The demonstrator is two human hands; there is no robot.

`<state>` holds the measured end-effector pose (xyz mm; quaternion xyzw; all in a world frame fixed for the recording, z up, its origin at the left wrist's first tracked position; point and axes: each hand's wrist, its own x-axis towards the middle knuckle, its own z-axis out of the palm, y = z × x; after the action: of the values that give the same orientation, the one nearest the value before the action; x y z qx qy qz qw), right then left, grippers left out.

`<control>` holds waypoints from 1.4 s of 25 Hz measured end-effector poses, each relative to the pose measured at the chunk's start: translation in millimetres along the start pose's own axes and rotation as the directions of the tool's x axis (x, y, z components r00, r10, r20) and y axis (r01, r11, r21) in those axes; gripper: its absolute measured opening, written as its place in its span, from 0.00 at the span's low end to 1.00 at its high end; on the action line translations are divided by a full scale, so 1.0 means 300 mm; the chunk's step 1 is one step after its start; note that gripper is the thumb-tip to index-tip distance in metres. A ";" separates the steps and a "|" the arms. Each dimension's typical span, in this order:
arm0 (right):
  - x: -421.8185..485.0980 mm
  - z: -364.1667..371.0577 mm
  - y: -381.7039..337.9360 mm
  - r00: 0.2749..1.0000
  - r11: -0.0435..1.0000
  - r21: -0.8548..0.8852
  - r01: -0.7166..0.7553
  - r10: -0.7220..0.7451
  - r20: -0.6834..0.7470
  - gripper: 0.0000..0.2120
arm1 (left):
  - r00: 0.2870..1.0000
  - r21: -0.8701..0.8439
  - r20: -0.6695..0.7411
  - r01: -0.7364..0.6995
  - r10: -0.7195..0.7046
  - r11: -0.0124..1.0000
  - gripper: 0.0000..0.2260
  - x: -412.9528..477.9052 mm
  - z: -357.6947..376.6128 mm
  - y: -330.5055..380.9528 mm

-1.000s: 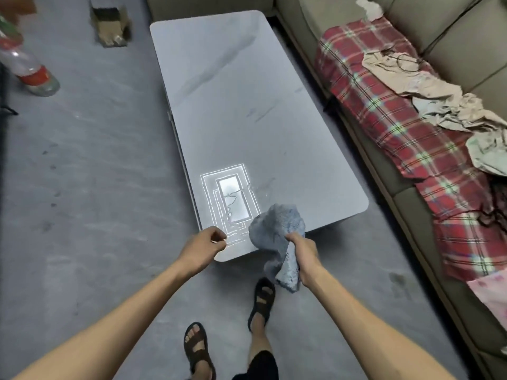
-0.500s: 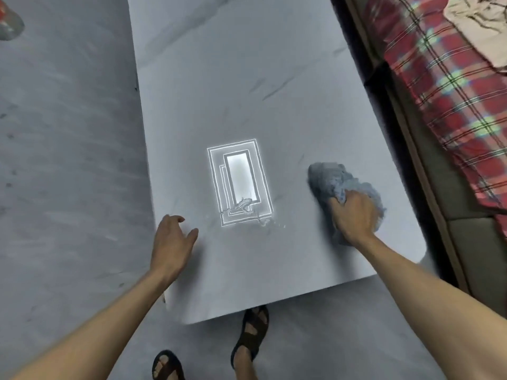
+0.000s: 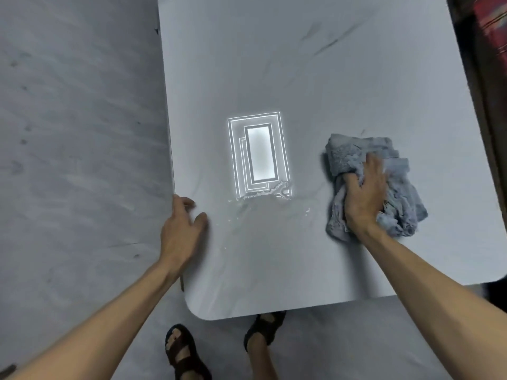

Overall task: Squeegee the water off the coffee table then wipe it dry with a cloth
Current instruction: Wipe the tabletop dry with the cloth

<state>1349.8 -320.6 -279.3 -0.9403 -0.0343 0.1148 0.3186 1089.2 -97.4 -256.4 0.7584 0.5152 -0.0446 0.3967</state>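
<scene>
The white coffee table (image 3: 301,64) fills most of the view. A crumpled grey-blue cloth (image 3: 395,187) lies on its near right part. My right hand (image 3: 365,196) presses down on the cloth, its fingers dug into the folds. My left hand (image 3: 181,229) rests flat at the table's left edge, fingers straight. A patch of water (image 3: 263,196) glints between the hands, just below the bright reflection of a ceiling light (image 3: 259,154). No squeegee is in view.
Grey floor (image 3: 76,133) runs along the table's left side and in front of it. My two sandalled feet (image 3: 186,352) stand at the near edge. A strip of red plaid fabric (image 3: 493,23) shows at the far right, beyond a dark gap.
The view has moved in closer over the table. My right hand has brought the cloth from the near edge onto the table's right part. My left hand went from gripping the edge to lying flat.
</scene>
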 end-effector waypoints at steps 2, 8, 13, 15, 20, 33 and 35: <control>-0.034 0.076 -0.089 0.992 0.996 0.056 0.075 -0.081 0.098 0.33 | 0.999 -0.092 0.011 0.033 -0.032 0.995 0.10 -0.002 -0.014 -0.006; -0.160 0.312 -0.335 0.787 0.890 0.071 0.450 -0.433 0.439 0.30 | 0.985 -0.483 0.080 0.172 -0.153 0.859 0.12 0.019 -0.072 -0.052; -0.273 0.408 -0.415 0.482 0.652 0.060 0.756 -0.616 0.623 0.27 | 0.970 -0.671 0.036 0.202 -0.241 0.713 0.13 0.026 -0.073 -0.069; -0.289 0.409 -0.415 0.364 0.550 0.054 0.834 -0.621 0.694 0.29 | 0.965 -0.654 0.005 0.202 -0.262 0.729 0.17 0.009 -0.068 -0.074; -0.410 0.398 -0.384 0.031 0.246 0.188 0.951 -0.681 0.732 0.23 | 0.967 -0.511 -0.042 0.196 -0.252 0.837 0.14 -0.057 -0.037 -0.097; -0.155 0.057 -0.057 0.061 0.226 0.099 0.969 -0.610 0.790 0.20 | 0.999 0.016 0.038 -0.016 0.015 1.000 0.20 -0.227 0.058 -0.074; -0.114 -0.011 0.011 0.229 0.355 0.008 0.935 -0.619 0.752 0.22 | 0.999 0.041 0.040 -0.003 0.001 0.999 0.21 -0.223 0.064 -0.073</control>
<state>1317.3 -329.9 -272.1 -0.7209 -0.6487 0.2341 0.0688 1046.7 -156.2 -249.7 0.7660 0.5054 -0.0699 0.3911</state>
